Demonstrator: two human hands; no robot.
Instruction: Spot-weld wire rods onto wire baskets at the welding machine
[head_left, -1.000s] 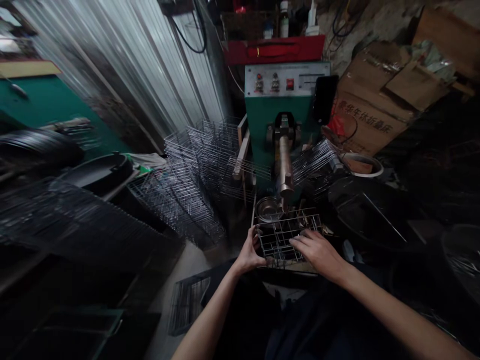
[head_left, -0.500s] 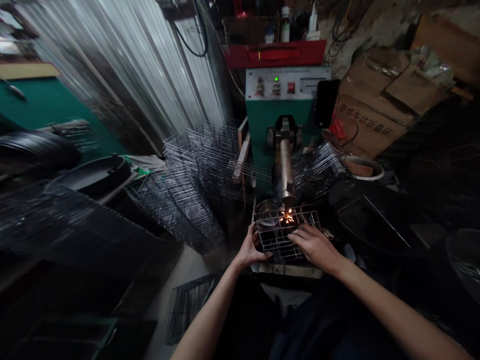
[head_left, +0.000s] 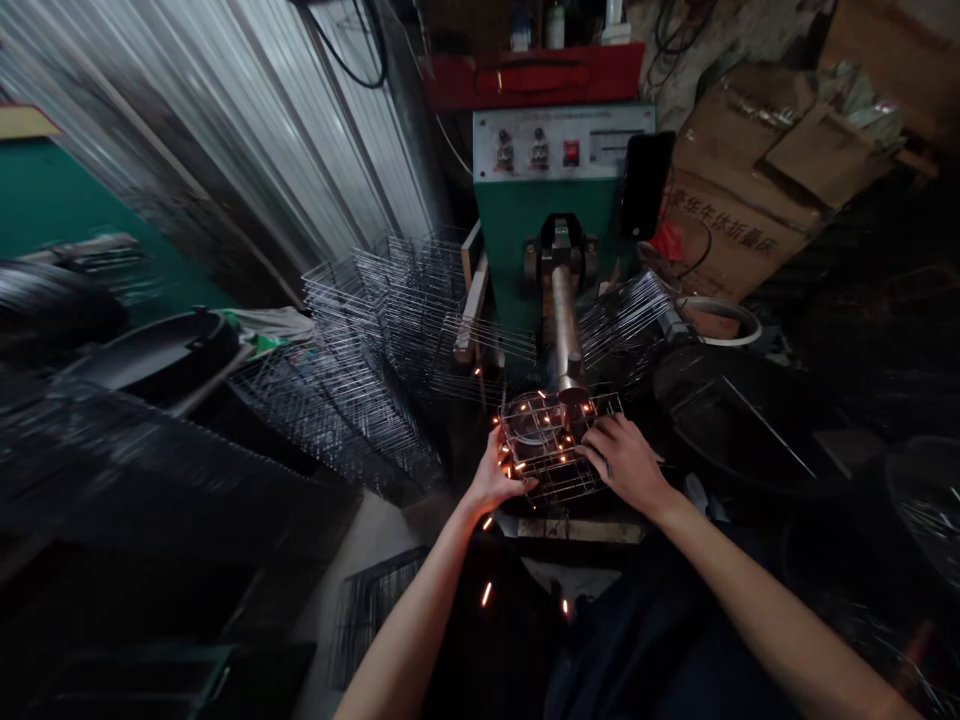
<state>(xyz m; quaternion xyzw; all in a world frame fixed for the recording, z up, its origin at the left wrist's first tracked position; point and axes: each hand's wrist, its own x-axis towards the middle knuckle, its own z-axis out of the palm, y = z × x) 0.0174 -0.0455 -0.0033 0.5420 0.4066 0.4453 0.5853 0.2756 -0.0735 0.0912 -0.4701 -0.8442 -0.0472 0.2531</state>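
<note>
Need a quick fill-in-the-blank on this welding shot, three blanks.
Orange ____ fly around the wire rack held by the left hand and right hand.
The rocker switch on the control panel of the green welding machine is ____.
In this view, the cardboard box stands to the ____ of that machine.

Missing words: sparks; red; right.

The wire frame (head_left: 551,450) hides the welder electrode's tip (head_left: 573,394).

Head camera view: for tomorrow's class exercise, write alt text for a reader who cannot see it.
Sparks fly around a wire rack held in the left hand and right hand under the tip of the metal arm of a green welding machine. Stacks of wire racks stand beside it.
</note>
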